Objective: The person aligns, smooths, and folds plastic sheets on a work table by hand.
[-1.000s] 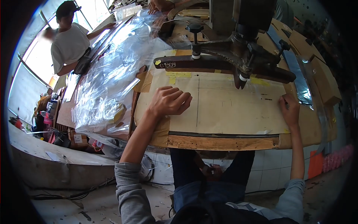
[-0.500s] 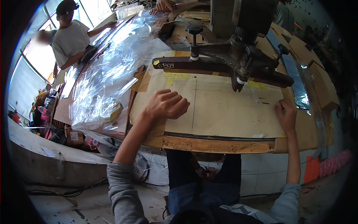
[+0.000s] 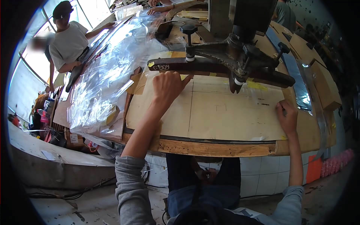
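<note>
My left hand [image 3: 167,89] is over the upper left of a cream sheet [image 3: 221,112], just in front of a dark bar [image 3: 217,66]. Its thumb stretches out to the right, apart from the bent fingers, whose tips are hidden. I make out nothing held in it. My right hand [image 3: 288,117] rests at the sheet's right edge with its fingers curled in; whatever may be between them is hidden. Ruled lines and yellow tape mark the sheet, which lies on a wood-edged board [image 3: 217,148].
A metal press head [image 3: 240,48] with black knobs carries the bar above the sheet. Clear plastic film [image 3: 108,75] covers the table on the left, where a person in a cap [image 3: 69,41] stands. Cardboard [image 3: 325,86] is at the right. Another person's hand [image 3: 159,8] shows at the back.
My left hand has moved forward towards the bar, and its thumb has spread out from a closed fist. My right hand stays in place. The person at left has shifted an arm.
</note>
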`<control>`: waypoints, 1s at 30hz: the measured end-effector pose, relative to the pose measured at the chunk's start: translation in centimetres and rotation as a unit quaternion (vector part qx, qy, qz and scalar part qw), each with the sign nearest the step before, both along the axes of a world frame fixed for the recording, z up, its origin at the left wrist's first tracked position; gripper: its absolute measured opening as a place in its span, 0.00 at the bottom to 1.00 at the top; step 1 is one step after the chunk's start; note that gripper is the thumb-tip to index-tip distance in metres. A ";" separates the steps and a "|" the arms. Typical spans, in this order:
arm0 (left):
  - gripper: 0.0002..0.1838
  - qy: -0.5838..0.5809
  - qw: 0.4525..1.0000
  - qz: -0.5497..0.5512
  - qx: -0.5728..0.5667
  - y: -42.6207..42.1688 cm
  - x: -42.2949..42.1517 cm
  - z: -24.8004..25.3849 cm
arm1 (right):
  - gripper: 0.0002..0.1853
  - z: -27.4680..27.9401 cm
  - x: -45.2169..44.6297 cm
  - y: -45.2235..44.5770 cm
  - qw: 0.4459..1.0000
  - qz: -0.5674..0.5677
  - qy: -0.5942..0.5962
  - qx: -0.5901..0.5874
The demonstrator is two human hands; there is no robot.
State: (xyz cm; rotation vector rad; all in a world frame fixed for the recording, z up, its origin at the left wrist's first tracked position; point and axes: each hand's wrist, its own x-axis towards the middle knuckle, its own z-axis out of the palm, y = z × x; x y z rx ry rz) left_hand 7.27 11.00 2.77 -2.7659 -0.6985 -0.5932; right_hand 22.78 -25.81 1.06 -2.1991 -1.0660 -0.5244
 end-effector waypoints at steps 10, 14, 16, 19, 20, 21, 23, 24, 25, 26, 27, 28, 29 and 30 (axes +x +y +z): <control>0.36 0.004 0.999 0.011 -0.043 0.7 0.5 -0.1 | 0.04 0.0 0.0 0.1 1.000 -0.004 -0.002 -0.004; 0.36 0.007 0.998 0.021 -0.061 0.8 0.2 0.2 | 0.03 0.0 0.0 0.1 1.000 -0.004 0.012 -0.008; 0.36 -0.004 0.998 0.018 -0.060 0.9 0.1 0.1 | 0.03 0.0 0.1 0.0 1.000 -0.006 0.015 -0.010; 0.34 -0.035 0.998 0.007 -0.052 1.0 -0.1 -0.2 | 0.03 -0.1 0.2 0.1 1.000 -0.006 0.006 -0.005; 0.34 -0.031 0.998 0.010 -0.059 0.8 0.0 -0.1 | 0.03 -0.1 0.1 0.1 1.000 -0.007 0.006 -0.004; 0.34 -0.027 0.997 0.013 -0.065 0.6 0.1 0.1 | 0.04 0.0 0.1 0.2 1.000 -0.008 0.006 -0.004; 0.33 -0.025 0.997 0.011 -0.071 0.3 0.4 0.2 | 0.04 0.0 0.1 0.3 1.000 -0.008 0.004 -0.004; 0.33 -0.028 0.997 0.007 -0.070 0.2 0.6 0.1 | 0.04 0.0 0.1 0.3 1.000 -0.008 0.002 -0.005; 0.33 -0.030 0.997 0.003 -0.070 0.2 0.6 0.0 | 0.04 0.0 0.1 0.3 1.000 -0.006 0.001 -0.007; 0.33 -0.032 0.997 0.005 -0.069 0.3 0.6 -0.1 | 0.04 0.0 0.2 0.3 1.000 -0.006 0.002 -0.007; 0.33 -0.034 0.997 0.006 -0.068 0.3 0.6 -0.1 | 0.04 0.0 0.2 0.3 1.000 -0.005 0.004 -0.006; 0.32 -0.036 0.997 0.008 -0.068 0.4 0.6 -0.2 | 0.03 -0.1 0.3 0.2 1.000 -0.005 0.006 -0.005; 0.32 -0.038 0.997 0.008 -0.066 0.4 0.5 -0.3 | 0.04 -0.2 0.4 0.2 1.000 -0.004 -0.004 -0.010; 0.32 -0.042 0.997 0.008 -0.065 0.4 0.6 -0.4 | 0.04 -0.3 0.5 0.1 1.000 -0.004 -0.016 -0.015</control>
